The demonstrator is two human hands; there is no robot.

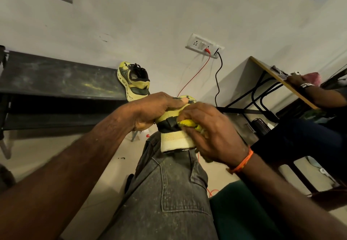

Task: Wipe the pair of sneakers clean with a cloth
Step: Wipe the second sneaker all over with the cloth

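One sneaker [175, 138] rests heel-down on the knee [169, 164]. Left hand [155, 108] fingers are closed round its upper; right hand [210, 136] fingers clench a yellow cloth [189, 123] against its side. Wiping in progress, judged roughly half done. Second sneaker [134, 81] stands apart on the dark surface [56, 76], beside its right end; clear air between.

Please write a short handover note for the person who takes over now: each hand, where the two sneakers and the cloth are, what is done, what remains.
Left hand: grips the sneaker on the knee from its left side.
Right hand: presses the yellow cloth against that sneaker's heel area.
Second sneaker: on the far end of the dark bench, by the wall, nobody touching it.
Done: cannot tell which surfaces are already clean.
Left: finish this shoe, then check and wipe the one on the bench.
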